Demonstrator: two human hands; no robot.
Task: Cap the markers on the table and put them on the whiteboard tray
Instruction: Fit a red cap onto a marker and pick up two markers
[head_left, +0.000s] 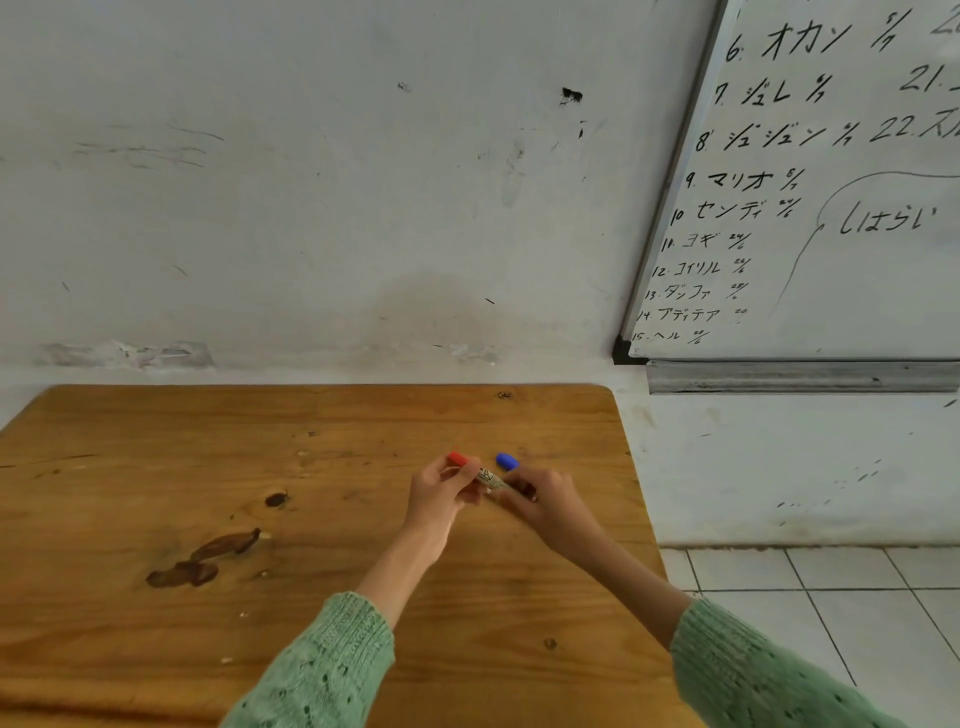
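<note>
A marker with a red cap (457, 458) and a white printed barrel (491, 479) is held just above the wooden table (260, 467). My left hand (441, 493) pinches it near the red cap. My right hand (543, 501) grips the barrel's other end, which its fingers hide. A blue cap (507, 461) shows just beyond my right fingertips; I cannot tell whether it lies on the table or is held. The whiteboard tray (800, 376), a grey metal ledge, runs under the whiteboard (831, 208) at the right.
The table stands against a scuffed white wall, with its right edge near the middle of the view. Beyond that edge is white tiled floor (831, 597). Dark knots (208, 556) mark the wood to the left of my hands.
</note>
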